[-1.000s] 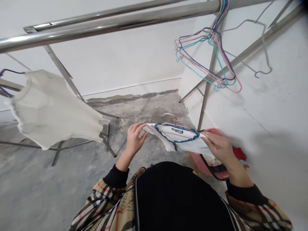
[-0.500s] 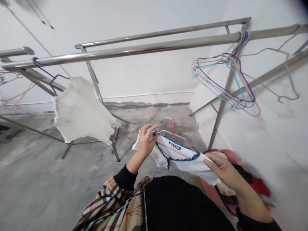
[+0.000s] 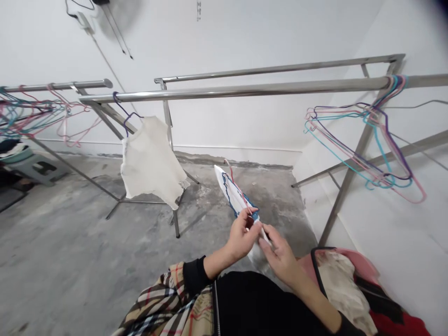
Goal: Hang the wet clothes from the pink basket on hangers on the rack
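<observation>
A small white garment with blue trim [image 3: 234,194] sits on a pink wire hanger and points away from me, edge-on. My left hand [image 3: 242,236] pinches its near end with curled fingers. My right hand [image 3: 277,252] meets it from the right, fingers closed on the same end of the garment. A white top [image 3: 151,161] hangs from a purple hanger on the steel rail [image 3: 224,91] ahead.
A bunch of coloured wire hangers [image 3: 364,144] hangs on the rail at right. A pink basket of clothes [image 3: 353,289] sits at lower right by the white wall. More hangers [image 3: 31,112] hang on a second rack at left, above a stool [image 3: 35,165]. Bare concrete floor lies ahead.
The garment turned from lying spread flat between my hands to edge-on, pointing away. Both hands came together at its near end. My view lifted, showing more of the racks.
</observation>
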Demonstrator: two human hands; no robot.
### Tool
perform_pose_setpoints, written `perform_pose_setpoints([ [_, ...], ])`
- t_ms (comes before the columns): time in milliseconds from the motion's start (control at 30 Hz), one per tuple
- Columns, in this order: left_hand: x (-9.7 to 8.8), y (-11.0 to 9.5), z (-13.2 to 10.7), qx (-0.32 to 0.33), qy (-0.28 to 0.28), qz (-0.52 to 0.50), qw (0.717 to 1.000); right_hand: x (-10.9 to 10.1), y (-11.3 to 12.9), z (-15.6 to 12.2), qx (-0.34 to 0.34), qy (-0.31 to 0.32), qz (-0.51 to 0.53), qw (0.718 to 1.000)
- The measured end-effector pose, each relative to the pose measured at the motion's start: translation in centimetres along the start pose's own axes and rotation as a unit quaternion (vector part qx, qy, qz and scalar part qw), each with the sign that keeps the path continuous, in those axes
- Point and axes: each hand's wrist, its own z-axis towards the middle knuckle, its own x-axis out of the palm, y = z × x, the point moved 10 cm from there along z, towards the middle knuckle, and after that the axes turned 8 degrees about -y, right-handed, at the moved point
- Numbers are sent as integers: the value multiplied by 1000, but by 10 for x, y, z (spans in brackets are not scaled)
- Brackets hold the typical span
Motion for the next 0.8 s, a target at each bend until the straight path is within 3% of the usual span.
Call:
perform_pose_setpoints([
  [100,-30,-21,23,25,-32,-14,999,-3,3,-2,-26,2,-6,1000],
  [167,-55,-40,43,40,-58,7,997,-12,-9,-5,-11,-23,-17,1000],
  [333,-117,-103,100,86,-121,37,988,-38,-69,-31,100,-110,-8,989],
  [533,-166,-173,160,155,-166,23,974,-62,-123,-74,184,-170,0,968],
  [667,-193,-183,196,157,-198,49,966,-71,-147,-102,220,-184,-9,958],
  [800,-215,-165,210,136,-226,91,960,-78,-163,-122,245,-194,-35,949],
])
